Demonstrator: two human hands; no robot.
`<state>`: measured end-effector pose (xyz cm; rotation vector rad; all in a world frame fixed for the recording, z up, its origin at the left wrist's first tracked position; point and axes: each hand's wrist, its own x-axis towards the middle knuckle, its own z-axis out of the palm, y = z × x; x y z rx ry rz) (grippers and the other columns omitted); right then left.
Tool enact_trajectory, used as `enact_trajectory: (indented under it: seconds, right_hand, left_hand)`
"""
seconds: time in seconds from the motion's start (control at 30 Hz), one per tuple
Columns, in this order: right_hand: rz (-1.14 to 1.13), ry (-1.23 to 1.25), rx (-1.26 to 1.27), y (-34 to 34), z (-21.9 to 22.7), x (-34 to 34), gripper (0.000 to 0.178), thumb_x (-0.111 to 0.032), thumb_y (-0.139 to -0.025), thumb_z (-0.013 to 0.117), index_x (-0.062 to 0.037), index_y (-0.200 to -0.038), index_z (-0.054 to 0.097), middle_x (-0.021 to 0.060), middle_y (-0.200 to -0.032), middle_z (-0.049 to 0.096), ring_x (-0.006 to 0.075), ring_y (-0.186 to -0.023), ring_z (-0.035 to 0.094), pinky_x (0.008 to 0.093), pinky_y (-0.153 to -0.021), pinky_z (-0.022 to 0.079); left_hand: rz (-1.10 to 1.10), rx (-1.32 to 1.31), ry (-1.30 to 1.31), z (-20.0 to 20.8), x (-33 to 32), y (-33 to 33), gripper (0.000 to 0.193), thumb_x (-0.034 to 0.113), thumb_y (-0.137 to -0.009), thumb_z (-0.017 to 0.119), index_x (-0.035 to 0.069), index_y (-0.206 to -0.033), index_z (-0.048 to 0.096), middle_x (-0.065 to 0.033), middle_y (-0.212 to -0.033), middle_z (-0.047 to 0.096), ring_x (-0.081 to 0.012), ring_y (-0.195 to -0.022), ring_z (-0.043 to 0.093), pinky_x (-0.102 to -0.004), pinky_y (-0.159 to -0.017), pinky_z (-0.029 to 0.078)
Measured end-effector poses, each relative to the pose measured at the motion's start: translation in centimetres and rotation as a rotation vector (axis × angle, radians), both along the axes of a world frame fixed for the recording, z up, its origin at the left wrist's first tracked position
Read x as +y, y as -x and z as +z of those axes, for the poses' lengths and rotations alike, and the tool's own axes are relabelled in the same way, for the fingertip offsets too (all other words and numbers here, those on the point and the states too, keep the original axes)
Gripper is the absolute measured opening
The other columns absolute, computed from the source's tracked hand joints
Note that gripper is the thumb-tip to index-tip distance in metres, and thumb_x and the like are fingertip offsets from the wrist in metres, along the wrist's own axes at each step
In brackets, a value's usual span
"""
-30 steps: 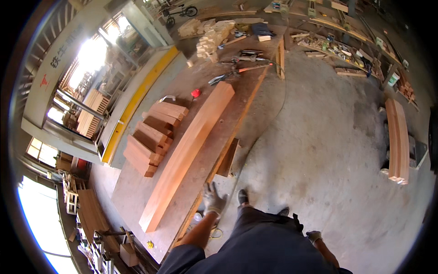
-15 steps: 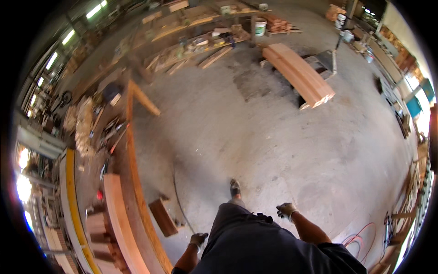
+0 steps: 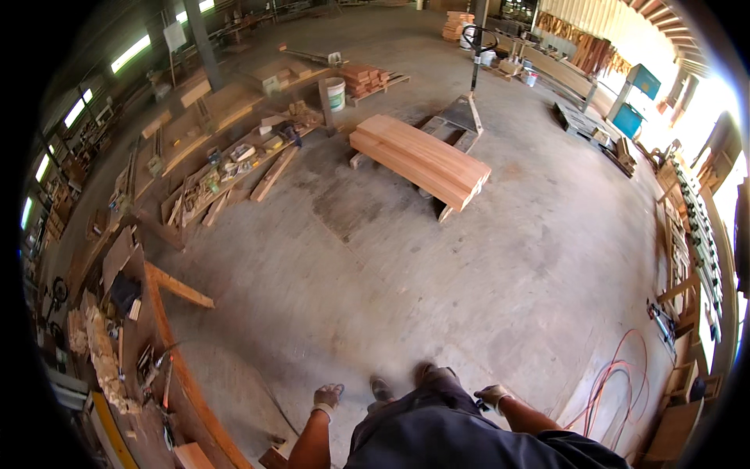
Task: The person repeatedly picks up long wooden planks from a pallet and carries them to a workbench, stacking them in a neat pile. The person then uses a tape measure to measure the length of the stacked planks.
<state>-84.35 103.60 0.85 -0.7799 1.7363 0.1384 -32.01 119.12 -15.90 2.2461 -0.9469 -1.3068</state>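
Beyond the counter [image 3: 187, 391] and to its right lies the stack of boards [image 3: 418, 160], its long axis aslant, the nearer end pointing right, away from it; right of the counter my gloved left hand [image 3: 328, 396] hangs near a short board [image 3: 273, 459]; farther right hangs my right hand [image 3: 493, 396]; both look loosely curled, but whether fully closed I cannot tell.
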Motion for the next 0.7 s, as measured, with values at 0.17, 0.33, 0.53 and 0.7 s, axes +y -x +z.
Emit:
enact_trajectory:
  seconds: [0.17,0.33,0.53,0.7]
  right_hand:
    - [-0.005,-0.024,0.024,1.2,-3.0,-2.7,0.028,-0.026,-0.087,0.072,0.0002,-0.095,0.073,0.0076,-0.080,0.071,0.0177,-0.065,0.067,0.0336,-0.057,0.056]
    - [0.073,-0.040,0.048,5.5,-9.8,-7.4,0.040,-0.040,-0.088,0.069,-0.0010,-0.093,0.074,0.0078,-0.078,0.072,0.0179,-0.065,0.067,0.0322,-0.062,0.055]
    - [-0.104,-0.027,-0.020,7.0,-4.6,-21.3,0.032,-0.031,-0.089,0.071,0.0004,-0.099,0.072,0.0097,-0.081,0.072,0.0183,-0.066,0.068,0.0330,-0.059,0.055]
    - [0.060,0.089,-0.055,12.0,-9.5,-34.8,0.025,-0.026,-0.089,0.068,-0.0014,-0.087,0.071,0.0085,-0.076,0.071,0.0184,-0.061,0.066,0.0329,-0.056,0.053]
  left_hand:
    - [-0.328,-0.243,0.068,2.7,-7.3,0.3,0.039,0.040,-0.096,0.046,0.011,-0.111,0.067,-0.0139,-0.119,0.066,-0.0331,-0.112,0.061,-0.0422,-0.098,0.047]
    - [-1.009,-0.371,-0.392,5.1,-11.4,4.7,0.031,0.034,-0.095,0.044,0.019,-0.113,0.065,-0.0114,-0.119,0.067,-0.0316,-0.111,0.063,-0.0488,-0.094,0.048]
    - [-0.859,-0.183,-0.414,3.2,-14.4,10.3,0.038,0.043,-0.093,0.046,0.021,-0.117,0.065,-0.0100,-0.122,0.066,-0.0253,-0.111,0.064,-0.0453,-0.090,0.052]
    - [-0.849,-0.314,-0.460,3.6,-22.8,13.7,0.044,0.049,-0.093,0.045,0.018,-0.117,0.066,-0.0074,-0.117,0.069,-0.0283,-0.105,0.066,-0.0437,-0.087,0.054]
